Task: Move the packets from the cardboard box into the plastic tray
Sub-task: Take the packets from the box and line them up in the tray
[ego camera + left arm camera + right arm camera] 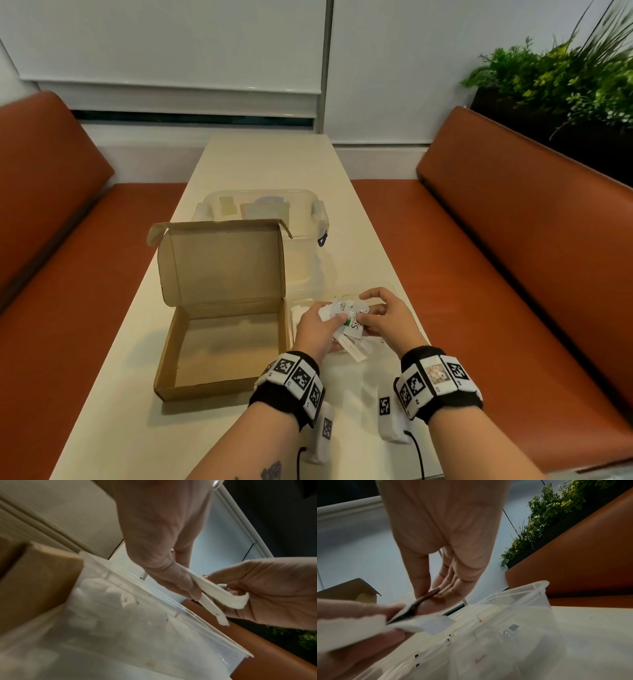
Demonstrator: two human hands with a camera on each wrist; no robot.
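Observation:
The open cardboard box [219, 346] sits left of centre on the table, its lid upright and its floor bare. Right beside it stands the clear plastic tray [394, 286], with several white packets [481, 660] lying inside. Above the tray my left hand [317, 329] grips a bunch of white packets [342, 320], seen edge-on as white strips [221, 595] in the left wrist view. My right hand [380, 318] pinches one packet [426, 599] of that bunch between thumb and fingers. Both hands hover over the tray [154, 615], [539, 588].
A clear lidded container [260, 209] stands behind the box on the long cream table [267, 161]. Orange benches [513, 240] flank both sides. A planter with green plants [561, 78] sits behind the right bench. A window blind lies beyond.

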